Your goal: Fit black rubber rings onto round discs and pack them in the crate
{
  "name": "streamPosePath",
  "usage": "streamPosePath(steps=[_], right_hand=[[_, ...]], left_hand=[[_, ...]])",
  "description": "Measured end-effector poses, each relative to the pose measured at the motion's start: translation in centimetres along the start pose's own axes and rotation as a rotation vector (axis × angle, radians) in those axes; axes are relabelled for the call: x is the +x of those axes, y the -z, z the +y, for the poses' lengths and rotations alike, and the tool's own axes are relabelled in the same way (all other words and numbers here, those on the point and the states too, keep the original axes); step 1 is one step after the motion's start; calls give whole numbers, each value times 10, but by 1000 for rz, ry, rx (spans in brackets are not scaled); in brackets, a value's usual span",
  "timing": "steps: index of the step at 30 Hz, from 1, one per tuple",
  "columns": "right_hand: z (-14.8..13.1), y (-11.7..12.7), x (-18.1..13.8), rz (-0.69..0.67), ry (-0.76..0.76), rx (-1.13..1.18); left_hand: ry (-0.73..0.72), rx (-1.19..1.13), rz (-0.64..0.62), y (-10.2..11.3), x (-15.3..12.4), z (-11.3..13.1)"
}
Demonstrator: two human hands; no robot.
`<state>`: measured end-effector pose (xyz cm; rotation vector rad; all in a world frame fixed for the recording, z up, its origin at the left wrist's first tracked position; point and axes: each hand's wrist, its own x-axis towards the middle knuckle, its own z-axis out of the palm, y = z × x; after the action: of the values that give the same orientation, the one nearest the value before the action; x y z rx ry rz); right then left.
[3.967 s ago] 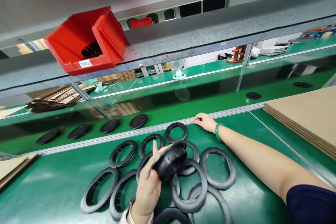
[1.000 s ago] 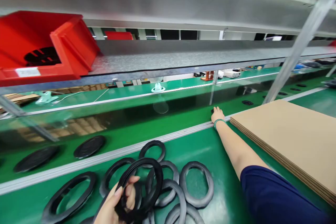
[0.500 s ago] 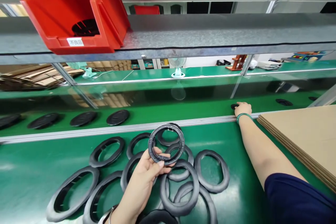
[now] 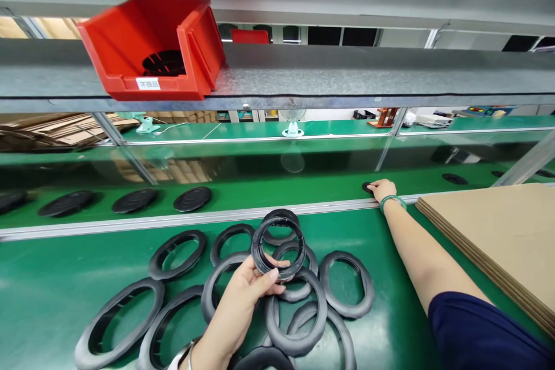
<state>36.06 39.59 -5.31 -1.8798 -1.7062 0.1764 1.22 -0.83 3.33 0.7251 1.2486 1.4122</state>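
- Compared with half a second ago, the left hand has lowered the small ring a little and turned it so its open middle faces the camera more squarely; it reads as the person checking the ring.
- The left fingers pinch the ring's lower edge, thumb in front, holding it just above the pile of rings on the green desk.
- The right hand has slid slightly left along the metal rail and now rests on a black disc beyond the rail; its fingers look curled over the disc, though whether they grip it cannot be told.
- The held ring is black, round and thin-walled, with small notches inside the rim, smaller than the oval rings below it.
- Far right of the pile lies a cardboard stack.
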Motion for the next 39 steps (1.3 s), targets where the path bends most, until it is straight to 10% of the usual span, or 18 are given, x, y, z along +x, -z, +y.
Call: streamPosePath(steps=[9, 18, 26, 39], right_hand=[[-72, 10, -80, 153, 162, 313], [-207, 74, -245, 13, 749, 944], [-199, 57, -279, 85, 1288, 756], [-191, 51, -276, 186, 1506, 565]], left_hand=[[-92, 33, -32, 6, 6, -6], [-180, 227, 28, 9, 6, -15], [-72, 236, 70, -1, 0, -22], [-75, 271, 37, -1, 1, -22]])
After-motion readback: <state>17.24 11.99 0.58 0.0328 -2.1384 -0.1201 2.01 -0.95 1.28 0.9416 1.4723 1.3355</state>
